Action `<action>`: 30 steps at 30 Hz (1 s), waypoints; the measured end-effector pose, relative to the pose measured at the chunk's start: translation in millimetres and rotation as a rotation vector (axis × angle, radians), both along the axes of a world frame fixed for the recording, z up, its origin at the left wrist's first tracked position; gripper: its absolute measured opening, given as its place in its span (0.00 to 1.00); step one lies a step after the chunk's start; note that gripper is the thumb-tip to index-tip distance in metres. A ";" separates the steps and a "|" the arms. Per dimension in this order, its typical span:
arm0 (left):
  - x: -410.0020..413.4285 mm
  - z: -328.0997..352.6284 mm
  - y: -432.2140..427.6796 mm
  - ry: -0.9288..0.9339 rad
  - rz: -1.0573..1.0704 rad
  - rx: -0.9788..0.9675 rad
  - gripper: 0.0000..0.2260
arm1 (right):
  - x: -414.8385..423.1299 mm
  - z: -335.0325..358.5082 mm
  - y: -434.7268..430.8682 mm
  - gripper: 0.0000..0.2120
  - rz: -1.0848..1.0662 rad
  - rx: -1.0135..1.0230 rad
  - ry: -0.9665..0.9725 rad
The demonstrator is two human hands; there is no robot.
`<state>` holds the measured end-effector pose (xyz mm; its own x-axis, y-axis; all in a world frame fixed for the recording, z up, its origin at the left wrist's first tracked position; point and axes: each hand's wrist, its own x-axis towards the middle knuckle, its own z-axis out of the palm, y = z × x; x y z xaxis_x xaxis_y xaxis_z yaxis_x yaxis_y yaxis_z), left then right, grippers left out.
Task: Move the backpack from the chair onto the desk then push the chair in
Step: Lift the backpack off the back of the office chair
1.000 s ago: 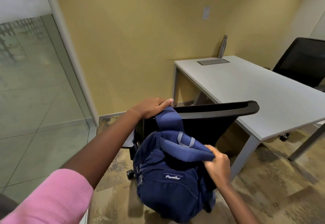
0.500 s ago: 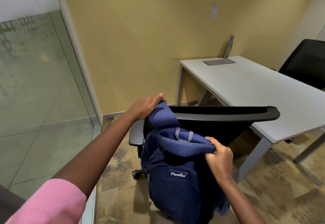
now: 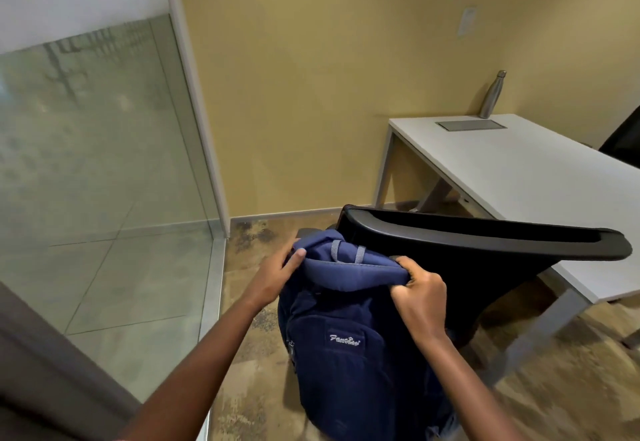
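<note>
A navy blue backpack (image 3: 349,347) hangs in front of me, just left of the black chair (image 3: 485,243) back. My left hand (image 3: 277,276) grips the left end of its top edge. My right hand (image 3: 420,297) is closed on the right end of the same padded top edge. The chair's seat is hidden behind the bag and the backrest. The white desk (image 3: 526,170) stands to the right, beyond the chair.
A steel bottle (image 3: 491,96) stands at the desk's far end beside a grey cable hatch (image 3: 471,125). A second black chair (image 3: 623,139) shows at the right edge. A glass partition (image 3: 97,170) and its frame run along the left. Mottled carpet covers the floor.
My left hand has come down from the strap near the chair back onto the backpack's top edge. The bag has shifted left, off the backrest; the view has swung left.
</note>
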<state>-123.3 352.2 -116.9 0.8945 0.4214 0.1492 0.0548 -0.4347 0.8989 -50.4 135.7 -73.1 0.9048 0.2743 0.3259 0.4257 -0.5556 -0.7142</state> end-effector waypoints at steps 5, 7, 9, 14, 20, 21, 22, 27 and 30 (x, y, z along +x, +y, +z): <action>-35.8 -24.7 5.1 -0.034 0.054 -0.132 0.37 | -2.4 2.8 29.7 0.19 0.017 0.072 0.048; -46.0 -34.8 12.4 0.061 0.097 -0.026 0.48 | -3.5 4.6 41.6 0.19 0.010 0.121 0.062; -50.4 -41.3 21.5 0.116 0.164 0.064 0.51 | -5.4 6.0 53.9 0.19 0.013 0.177 0.090; -44.3 -33.0 41.2 0.045 0.452 -0.049 0.26 | -11.4 5.5 84.3 0.20 0.055 0.252 0.169; -38.9 -15.1 64.3 -0.057 0.687 -0.019 0.07 | -9.7 9.0 115.2 0.17 0.048 0.296 0.186; -37.3 -9.7 66.8 -0.077 0.722 -0.024 0.08 | -8.4 10.6 120.2 0.17 0.048 0.300 0.178; -35.8 -4.1 70.0 -0.097 0.750 -0.022 0.09 | -6.9 12.2 125.3 0.17 0.049 0.307 0.173; -32.1 20.0 86.4 -0.168 0.802 0.050 0.09 | 2.0 17.6 146.1 0.14 0.053 0.352 0.166; -28.7 35.8 93.1 -0.202 0.843 0.081 0.08 | 7.8 20.6 157.9 0.13 0.049 0.389 0.137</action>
<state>-152.1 445.3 -81.2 0.2417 0.9128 0.3293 0.2300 -0.3836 0.8944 -42.6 293.6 -52.5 0.9358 0.1988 0.2911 0.3314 -0.2146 -0.9187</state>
